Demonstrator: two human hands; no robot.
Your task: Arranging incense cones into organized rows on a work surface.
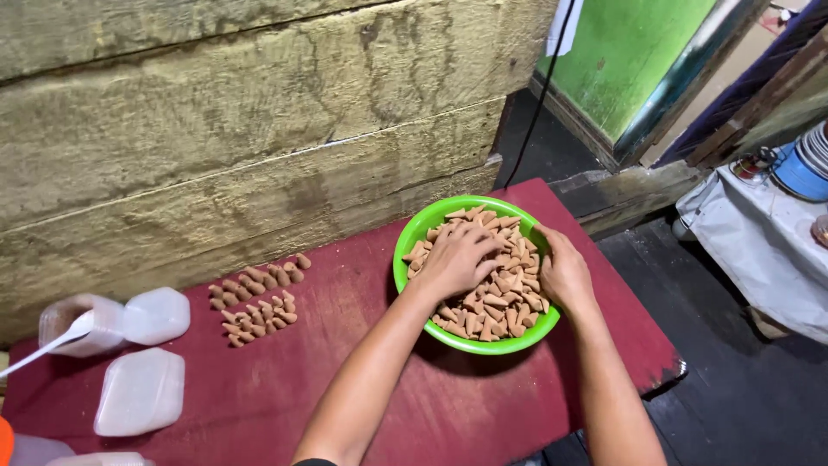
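A bright green bowl [412, 237] stands on a dark red table [345, 380] and is heaped with small tan cones [504, 298]. My left hand [457, 257] lies palm down on the pile inside the bowl, fingers spread over the cones. My right hand [565, 274] rests on the bowl's right rim, fingers curled against the edge and the cones there. To the left of the bowl, several more tan cones [259, 298] stand in rows on the table.
Clear plastic containers [142, 388] [112, 321] lie at the table's left end. A rough plank wall [216, 129] backs the table. A black cable [539, 103] hangs by a green wall. At right, dark floor and a cloth-covered stand [759, 250].
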